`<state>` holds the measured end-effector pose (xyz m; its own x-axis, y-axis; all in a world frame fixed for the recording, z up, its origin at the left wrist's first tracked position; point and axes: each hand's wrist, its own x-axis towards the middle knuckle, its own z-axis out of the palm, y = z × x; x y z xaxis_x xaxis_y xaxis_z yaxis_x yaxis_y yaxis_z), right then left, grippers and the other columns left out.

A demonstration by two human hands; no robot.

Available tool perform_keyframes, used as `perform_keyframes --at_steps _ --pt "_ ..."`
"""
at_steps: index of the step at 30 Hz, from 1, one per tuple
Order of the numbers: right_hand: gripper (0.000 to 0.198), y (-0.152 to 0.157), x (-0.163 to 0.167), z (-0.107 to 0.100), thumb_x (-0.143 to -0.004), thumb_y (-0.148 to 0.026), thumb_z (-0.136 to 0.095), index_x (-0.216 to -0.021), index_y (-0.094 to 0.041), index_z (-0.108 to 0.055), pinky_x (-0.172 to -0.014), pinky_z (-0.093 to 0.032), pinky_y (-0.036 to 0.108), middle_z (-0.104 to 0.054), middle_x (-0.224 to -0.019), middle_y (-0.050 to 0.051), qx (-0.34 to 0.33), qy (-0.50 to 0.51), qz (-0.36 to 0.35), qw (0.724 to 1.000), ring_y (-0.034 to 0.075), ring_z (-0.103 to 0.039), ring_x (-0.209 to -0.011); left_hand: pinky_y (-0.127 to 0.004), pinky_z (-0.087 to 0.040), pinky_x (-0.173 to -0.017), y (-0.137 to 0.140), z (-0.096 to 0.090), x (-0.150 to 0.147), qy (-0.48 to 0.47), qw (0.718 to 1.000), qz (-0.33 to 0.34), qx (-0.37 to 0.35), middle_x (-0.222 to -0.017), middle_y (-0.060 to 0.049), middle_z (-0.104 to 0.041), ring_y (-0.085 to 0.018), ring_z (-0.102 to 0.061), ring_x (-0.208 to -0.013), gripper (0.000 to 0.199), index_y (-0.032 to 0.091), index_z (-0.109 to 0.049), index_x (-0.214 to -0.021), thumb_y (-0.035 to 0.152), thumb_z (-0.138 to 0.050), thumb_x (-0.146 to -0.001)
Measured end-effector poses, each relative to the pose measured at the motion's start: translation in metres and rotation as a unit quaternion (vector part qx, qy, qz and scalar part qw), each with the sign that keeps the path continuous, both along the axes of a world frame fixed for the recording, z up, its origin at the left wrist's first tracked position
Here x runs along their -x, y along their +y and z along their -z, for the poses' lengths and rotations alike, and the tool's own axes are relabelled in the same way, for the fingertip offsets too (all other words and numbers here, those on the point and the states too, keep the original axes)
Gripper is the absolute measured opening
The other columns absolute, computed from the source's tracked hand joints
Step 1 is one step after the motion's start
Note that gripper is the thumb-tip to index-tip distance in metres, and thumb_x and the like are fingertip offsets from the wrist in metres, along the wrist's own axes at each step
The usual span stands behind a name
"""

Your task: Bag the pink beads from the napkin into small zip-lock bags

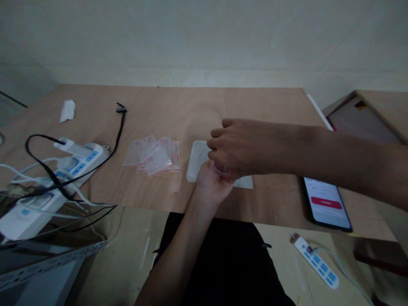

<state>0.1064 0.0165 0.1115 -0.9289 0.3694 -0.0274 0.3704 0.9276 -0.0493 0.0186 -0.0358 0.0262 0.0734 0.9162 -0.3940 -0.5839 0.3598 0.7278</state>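
Left hand point(213, 182): on my head feed, palm up, fingers grasping a clear plastic piece point(221, 169), glossy and thin.
Right hand point(228, 144): curled over that piece; fingertips hidden, so I cannot tell their grip.
White sheet point(193, 165): round-cornered, beneath both hands, which block my view of its middle.
Plastic bags point(156, 159): see-through, pink-edged, overlapping on the wood-grained table point(270, 102).
Phone point(327, 206): partly behind the right forearm.
Power strip point(86, 163): white, cable-tangled.

Indoors we are, at a makeshift work spot, home or office impossible to say: light-brown wooden table point(270, 102) by a plain grey-green wall point(204, 38), a long white power strip point(81, 168) crowded with black and white cables point(120, 131), another white, blue-socketed strip point(318, 264) on the glossy beige floor point(132, 259).
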Motion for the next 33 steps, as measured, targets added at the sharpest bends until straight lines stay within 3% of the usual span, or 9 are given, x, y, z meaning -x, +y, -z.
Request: perform_keyframes --at_steps 5,7,9,10,13,15,19,23,33 --pt "0.032 -0.003 -0.028 -0.029 -0.073 -0.051 -0.076 -0.09 -0.024 -0.074 -0.089 -0.048 0.035 -0.072 -0.089 -0.003 -0.009 0.078 0.092 0.993 0.02 -0.067 -0.092 -0.023 -0.037 -0.046 0.013 0.004 0.002 0.154 0.988 0.014 -0.003 -0.046 0.005 -0.029 -0.01 -0.037 -0.04 0.039 0.022 -0.03 -0.054 0.013 -0.03 -0.092" --pt "0.056 -0.004 -0.048 -0.022 -0.072 -0.056 -0.075 -0.115 -0.021 -0.068 -0.085 -0.051 0.037 -0.072 -0.1 0.004 -0.06 0.152 0.187 0.969 0.022 -0.067 -0.089 -0.024 -0.03 -0.044 0.022 0.008 0.004 0.233 0.972 0.006 -0.018 -0.046 0.006 -0.023 -0.01 -0.031 -0.039 0.043 0.023 -0.026 -0.052 0.02 -0.034 -0.094" --pt "0.062 -0.005 -0.064 0.003 -0.079 -0.054 -0.069 -0.127 -0.016 -0.06 -0.084 -0.051 0.041 -0.072 -0.102 0.011 -0.119 0.216 0.319 0.915 0.025 -0.066 -0.087 -0.026 -0.035 -0.051 0.03 0.015 0.004 0.357 0.93 0.004 -0.086 -0.049 0.004 -0.036 -0.013 -0.044 -0.048 0.042 0.022 -0.035 -0.053 0.026 -0.043 -0.094" --pt "0.061 -0.005 -0.069 0.021 -0.083 -0.052 -0.067 -0.129 -0.014 -0.058 -0.087 -0.05 0.044 -0.071 -0.106 0.014 -0.138 0.227 0.391 0.881 0.028 -0.065 -0.095 -0.027 -0.038 -0.056 0.033 0.018 0.004 0.463 0.875 0.018 -0.14 -0.055 0.001 -0.047 -0.015 -0.052 -0.056 0.038 0.021 -0.044 -0.057 0.027 -0.045 -0.094" --pt "0.056 -0.005 -0.073 0.079 -0.089 -0.045 -0.058 -0.128 -0.005 -0.056 -0.091 -0.048 0.053 -0.064 -0.122 0.025 -0.146 0.198 0.563 0.789 0.038 -0.059 -0.112 -0.034 -0.045 -0.075 0.037 0.03 0.004 0.726 0.625 0.088 -0.272 -0.083 -0.01 -0.067 -0.023 -0.063 -0.083 0.03 0.017 -0.061 -0.08 0.025 -0.038 -0.098" --pt "0.056 -0.006 -0.069 0.109 -0.094 -0.039 -0.05 -0.134 0.0 -0.051 -0.097 -0.044 0.054 -0.056 -0.135 0.028 -0.107 0.157 0.618 0.763 0.04 -0.053 -0.124 -0.038 -0.045 -0.084 0.038 0.037 0.004 0.766 0.561 0.114 -0.291 -0.094 -0.015 -0.069 -0.026 -0.063 -0.094 0.032 0.013 -0.063 -0.088 0.023 -0.035 -0.099" --pt "0.069 -0.01 -0.065 0.134 -0.099 -0.041 -0.036 -0.145 0.01 -0.033 -0.115 -0.025 0.054 -0.033 -0.152 0.031 -0.061 0.104 0.633 0.765 0.04 -0.028 -0.144 -0.042 -0.044 -0.09 0.037 0.042 0.005 0.782 0.533 0.12 -0.301 -0.1 -0.017 -0.068 -0.03 -0.06 -0.103 0.029 0.01 -0.064 -0.094 0.022 -0.038 -0.098" --pt "0.071 -0.012 -0.066 0.135 -0.1 -0.043 -0.028 -0.147 0.01 -0.029 -0.118 -0.018 0.054 -0.028 -0.155 0.029 -0.063 0.097 0.624 0.773 0.04 -0.023 -0.146 -0.041 -0.045 -0.087 0.036 0.042 0.005 0.799 0.503 0.116 -0.309 -0.099 -0.015 -0.067 -0.029 -0.06 -0.101 0.028 0.011 -0.065 -0.094 0.023 -0.039 -0.097" --pt "0.064 -0.012 -0.065 0.129 -0.099 -0.032 -0.027 -0.148 0.01 -0.027 -0.119 -0.014 0.055 -0.029 -0.155 0.027 -0.031 0.118 0.662 0.739 0.039 -0.02 -0.147 -0.039 -0.044 -0.082 0.037 0.045 0.004 0.786 0.519 0.083 -0.326 -0.096 -0.013 -0.067 -0.026 -0.061 -0.095 0.025 0.013 -0.063 -0.089 0.025 -0.042 -0.097"
